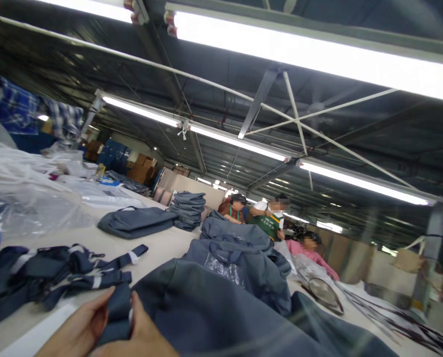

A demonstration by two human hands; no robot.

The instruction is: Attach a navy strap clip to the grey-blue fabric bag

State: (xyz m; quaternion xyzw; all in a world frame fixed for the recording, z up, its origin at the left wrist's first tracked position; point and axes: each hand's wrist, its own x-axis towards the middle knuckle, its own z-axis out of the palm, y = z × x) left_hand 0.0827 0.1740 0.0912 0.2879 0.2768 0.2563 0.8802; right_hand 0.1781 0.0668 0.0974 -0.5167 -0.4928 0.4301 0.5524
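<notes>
At the bottom of the head view my left hand [78, 329] and my right hand [139, 332] pinch a dark grey-blue strap [118, 312] between them. The strap belongs to a large grey-blue fabric bag [206, 312] that spreads over the table in front of me. Only part of each hand shows above the frame's lower edge.
Loose navy straps with white tags [58, 272] lie at the left on the beige table [162, 243]. More grey bags lie flat [136, 220] or stacked [187, 208] farther back. Clear plastic sheets [28, 188] cover the left. Three people [273, 218] work at the far end.
</notes>
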